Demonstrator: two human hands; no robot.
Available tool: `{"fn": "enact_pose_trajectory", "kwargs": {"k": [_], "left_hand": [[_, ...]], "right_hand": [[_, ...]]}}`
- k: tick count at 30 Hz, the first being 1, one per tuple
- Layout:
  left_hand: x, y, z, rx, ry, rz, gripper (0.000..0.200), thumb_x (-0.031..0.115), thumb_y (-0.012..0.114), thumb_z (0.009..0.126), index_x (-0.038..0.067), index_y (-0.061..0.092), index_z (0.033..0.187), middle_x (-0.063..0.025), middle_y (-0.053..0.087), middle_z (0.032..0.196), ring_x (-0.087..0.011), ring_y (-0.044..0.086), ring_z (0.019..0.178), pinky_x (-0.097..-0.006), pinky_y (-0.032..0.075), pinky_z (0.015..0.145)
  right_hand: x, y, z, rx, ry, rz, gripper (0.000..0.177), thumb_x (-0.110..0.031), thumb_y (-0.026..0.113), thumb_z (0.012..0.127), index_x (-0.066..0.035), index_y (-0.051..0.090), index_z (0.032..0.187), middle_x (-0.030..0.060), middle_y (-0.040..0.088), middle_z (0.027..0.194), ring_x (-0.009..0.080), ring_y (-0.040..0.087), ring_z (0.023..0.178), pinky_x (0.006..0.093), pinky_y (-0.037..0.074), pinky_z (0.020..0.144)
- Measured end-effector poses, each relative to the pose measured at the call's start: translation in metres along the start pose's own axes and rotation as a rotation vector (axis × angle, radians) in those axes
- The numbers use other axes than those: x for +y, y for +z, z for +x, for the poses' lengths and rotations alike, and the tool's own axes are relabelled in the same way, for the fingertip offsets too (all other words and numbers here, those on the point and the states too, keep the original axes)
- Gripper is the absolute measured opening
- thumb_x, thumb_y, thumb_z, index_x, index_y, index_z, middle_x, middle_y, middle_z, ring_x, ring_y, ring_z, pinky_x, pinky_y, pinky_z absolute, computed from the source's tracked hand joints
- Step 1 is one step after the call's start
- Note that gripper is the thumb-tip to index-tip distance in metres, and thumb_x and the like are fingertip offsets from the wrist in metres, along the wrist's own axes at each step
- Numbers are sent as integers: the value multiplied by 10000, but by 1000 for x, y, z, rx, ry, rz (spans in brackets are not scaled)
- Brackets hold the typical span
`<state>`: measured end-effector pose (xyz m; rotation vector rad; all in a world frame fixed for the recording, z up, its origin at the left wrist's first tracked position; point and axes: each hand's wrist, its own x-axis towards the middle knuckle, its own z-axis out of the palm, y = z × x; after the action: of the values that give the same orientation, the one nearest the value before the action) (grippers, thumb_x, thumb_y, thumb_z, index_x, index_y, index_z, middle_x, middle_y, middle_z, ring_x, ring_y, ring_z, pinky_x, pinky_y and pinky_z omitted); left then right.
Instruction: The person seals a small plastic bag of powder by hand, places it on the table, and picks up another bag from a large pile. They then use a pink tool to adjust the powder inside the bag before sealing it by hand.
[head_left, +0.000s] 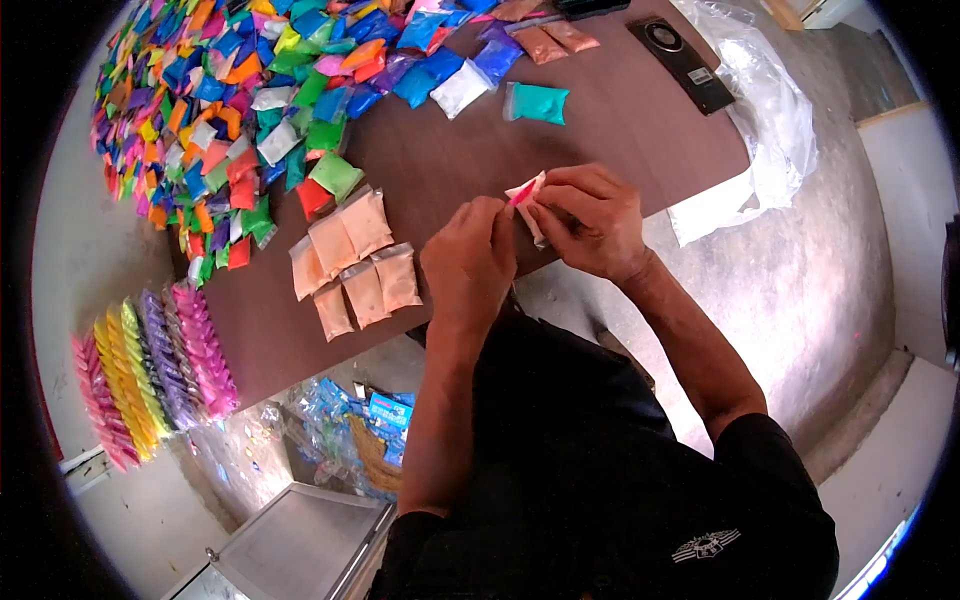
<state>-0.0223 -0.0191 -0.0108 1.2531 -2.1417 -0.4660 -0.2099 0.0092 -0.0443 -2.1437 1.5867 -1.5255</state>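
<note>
Near the table's front edge, my left hand [470, 255] has its fingers pinched at the left side of a small pale packet [527, 194] with a bright pink piece on it. My right hand [592, 220] grips the same packet from the right with thumb and fingers. The packet is held up between both hands and is partly hidden by the fingers. To the left of my left hand, several peach-coloured packets [363, 288] lie in two rows on the brown table [440, 135]. A teal packet [537, 103] lies beyond my hands.
A large heap of colourful packets [215, 100] covers the back left. Rows of twisted coloured packs [160, 365] stand at the left corner. At the right are a black box [683, 66] and clear plastic wrap [775, 110]. Wrappers [385, 420] lie below the front edge.
</note>
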Motion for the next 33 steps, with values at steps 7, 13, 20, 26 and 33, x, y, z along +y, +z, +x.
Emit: {"fn": "enact_pose_trajectory", "kwargs": {"k": [7,13,20,26,33], "left_hand": [[-11,-5,13,-23,-26,66,101,127,720,958,31,692,976,-172,720,915,-384,708,807,-435,549,698],[6,-7,16,-84,46,-19,87,142,697,968,55,697,968,-162,717,915,-401,701,812,-452,545,689],[-11,-3,36,-162,99,177,145,203,648,997,74,688,943,-148,701,881,-393,696,812,-481,530,703],[-8,-7,32,-93,38,64,152,213,669,984,70,697,943,-148,713,892,-392,699,819,-477,535,706],[-8,2,37,-149,101,176,151,227,660,991,96,697,928,-145,709,874,-398,693,813,-492,529,694]], "right_hand": [[1,1,-2,-3,30,9,152,-94,842,805,-89,758,931,81,748,1022,268,738,894,373,599,782],[0,0,-2,-30,-1,-7,150,-86,829,818,-83,762,952,96,751,1040,278,738,898,378,604,787],[-1,-1,-1,-33,-32,3,140,-77,822,827,-75,756,951,103,746,1045,280,736,896,380,603,780],[0,-2,-4,-46,-11,22,147,-72,811,833,-66,750,967,97,741,1045,279,734,914,386,600,788],[1,-1,-2,-44,-39,11,165,-77,815,833,-72,746,982,97,739,1064,288,733,924,387,601,799]]}}
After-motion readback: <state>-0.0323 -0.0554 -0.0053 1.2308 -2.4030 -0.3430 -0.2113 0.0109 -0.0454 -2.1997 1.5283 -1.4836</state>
